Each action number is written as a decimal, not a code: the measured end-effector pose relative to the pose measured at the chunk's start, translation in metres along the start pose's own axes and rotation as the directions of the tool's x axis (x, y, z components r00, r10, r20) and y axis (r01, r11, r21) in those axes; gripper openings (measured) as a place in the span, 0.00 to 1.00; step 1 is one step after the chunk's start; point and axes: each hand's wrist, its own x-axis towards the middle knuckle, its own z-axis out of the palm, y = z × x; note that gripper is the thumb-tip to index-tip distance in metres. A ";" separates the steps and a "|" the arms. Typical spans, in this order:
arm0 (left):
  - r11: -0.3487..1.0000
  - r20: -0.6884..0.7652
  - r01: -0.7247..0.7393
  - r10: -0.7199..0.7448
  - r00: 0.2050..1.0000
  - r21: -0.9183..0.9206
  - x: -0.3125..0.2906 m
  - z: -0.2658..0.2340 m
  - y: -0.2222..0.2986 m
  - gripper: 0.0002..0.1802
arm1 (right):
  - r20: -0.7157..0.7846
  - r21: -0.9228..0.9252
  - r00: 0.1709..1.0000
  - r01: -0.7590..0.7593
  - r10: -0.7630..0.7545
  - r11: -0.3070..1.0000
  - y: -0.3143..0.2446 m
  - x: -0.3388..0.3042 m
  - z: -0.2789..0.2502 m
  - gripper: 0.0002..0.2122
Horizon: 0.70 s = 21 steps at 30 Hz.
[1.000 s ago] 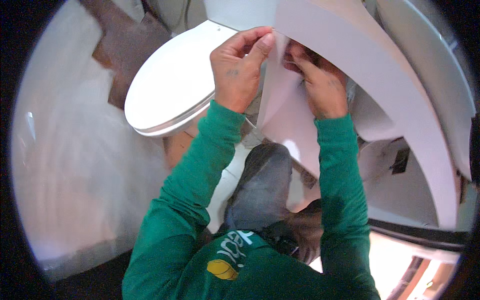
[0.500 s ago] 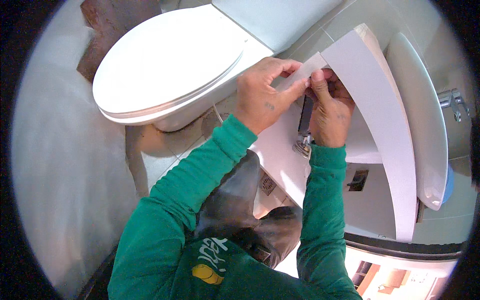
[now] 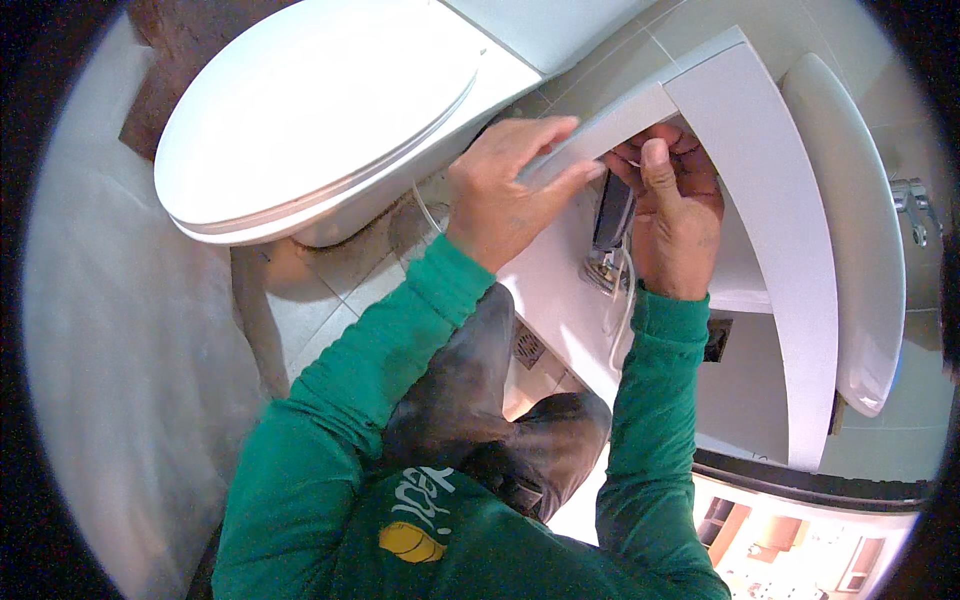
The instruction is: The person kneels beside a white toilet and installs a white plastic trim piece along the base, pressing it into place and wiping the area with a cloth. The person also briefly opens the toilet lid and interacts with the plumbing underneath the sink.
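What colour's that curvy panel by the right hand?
The curved panel is white, looking faintly lilac here; best seen in the head view.

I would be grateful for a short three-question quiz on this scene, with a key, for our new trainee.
1. Which lies to the left of the left hand in the picture?
(a) the faucet
(b) the toilet
(c) the basin

2. True or false: the right hand has its thumb hidden from view.

3. How do the left hand's thumb and forefinger stand to the pale strip?

Key
1. (b)
2. False; that thumb shows plainly.
3. On opposite sides of it in the picture; whether they touch it is unclear.
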 end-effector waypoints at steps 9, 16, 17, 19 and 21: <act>0.993 -0.013 0.048 -0.047 0.999 0.109 -0.028 -0.008 -0.012 0.17 | -0.096 -0.135 0.995 -0.030 0.017 0.990 0.014 -0.016 0.011 0.13; 0.993 0.090 0.095 -0.101 0.991 0.073 -0.020 -0.012 -0.013 0.15 | -0.109 -0.333 0.993 0.014 -0.053 0.943 0.015 -0.009 0.013 0.11; 0.994 0.092 0.091 -0.096 0.991 0.059 -0.018 -0.012 -0.017 0.15 | -0.101 -0.343 0.993 0.015 -0.053 0.939 0.015 -0.008 0.014 0.11; 0.995 0.110 0.099 -0.102 0.989 0.032 -0.017 -0.015 -0.017 0.16 | -0.086 -0.367 0.995 0.020 -0.055 0.930 0.014 -0.005 0.015 0.11; 0.992 0.142 0.124 -0.124 0.982 0.006 -0.017 -0.016 -0.013 0.16 | -0.072 -0.338 0.992 0.072 -0.102 0.938 0.023 -0.003 0.012 0.10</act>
